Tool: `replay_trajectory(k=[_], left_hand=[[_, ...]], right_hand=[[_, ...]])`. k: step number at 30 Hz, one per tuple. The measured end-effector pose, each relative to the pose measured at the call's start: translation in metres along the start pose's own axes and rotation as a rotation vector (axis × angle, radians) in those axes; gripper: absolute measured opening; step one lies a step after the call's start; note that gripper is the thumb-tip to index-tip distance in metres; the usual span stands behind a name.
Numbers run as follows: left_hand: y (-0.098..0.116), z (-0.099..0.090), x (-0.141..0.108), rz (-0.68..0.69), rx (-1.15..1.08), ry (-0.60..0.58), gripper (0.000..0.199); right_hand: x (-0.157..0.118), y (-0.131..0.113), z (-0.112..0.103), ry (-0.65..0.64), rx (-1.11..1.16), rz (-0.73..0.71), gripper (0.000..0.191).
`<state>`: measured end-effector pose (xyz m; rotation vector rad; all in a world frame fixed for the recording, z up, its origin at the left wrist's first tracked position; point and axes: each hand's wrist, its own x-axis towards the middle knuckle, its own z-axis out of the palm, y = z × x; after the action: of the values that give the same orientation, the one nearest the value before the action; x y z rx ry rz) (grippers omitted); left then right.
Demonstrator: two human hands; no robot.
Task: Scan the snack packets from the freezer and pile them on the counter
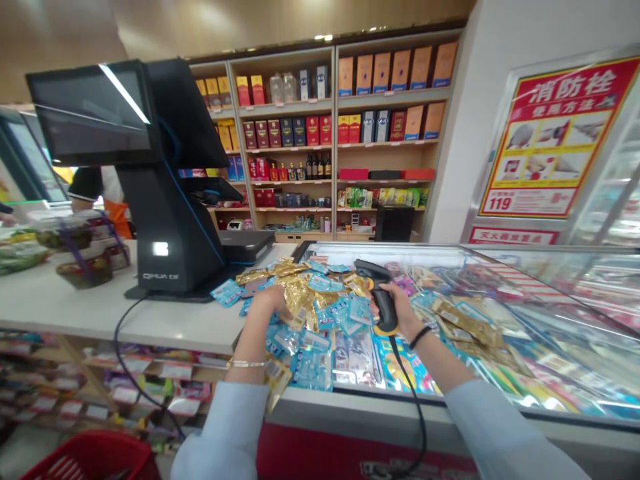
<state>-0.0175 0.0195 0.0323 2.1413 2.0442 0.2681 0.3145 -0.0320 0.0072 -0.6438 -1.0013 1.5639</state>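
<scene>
The right hand (397,310) is gripping a corded barcode scanner (381,300) just above the foil packets (305,347) at lower center, while the left hand (265,308) is resting on them, fingers curled.

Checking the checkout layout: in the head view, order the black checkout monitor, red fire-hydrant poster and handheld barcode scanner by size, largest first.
1. Black checkout monitor and red fire-hydrant poster: look alike, unranked.
2. Handheld barcode scanner: smallest.

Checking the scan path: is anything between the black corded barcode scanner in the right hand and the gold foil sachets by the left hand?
Only loose blue plastic sachets, heaped between the black corded barcode scanner held in the right hand and the gold foil sachets at the left hand.
</scene>
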Motion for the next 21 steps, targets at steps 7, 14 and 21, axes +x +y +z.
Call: replay_trajectory(k=[7,14,21], left_hand=[[0.035,-0.018,0.014,-0.088,0.163,-0.196,0.035],[0.026,-0.011,0.017,0.057,0.035,-0.118,0.018],[0.015,-0.003,0.021,0.213,-0.406,0.512,0.011]], right_hand=[[0.028,0.036,0.027,-0.126,-0.007,0.112,0.028],[0.024,0.047,0.025,-0.063,0.014,0.071,0.03],[0.024,0.045,0.032,-0.081,-0.109,0.035,0.026]])
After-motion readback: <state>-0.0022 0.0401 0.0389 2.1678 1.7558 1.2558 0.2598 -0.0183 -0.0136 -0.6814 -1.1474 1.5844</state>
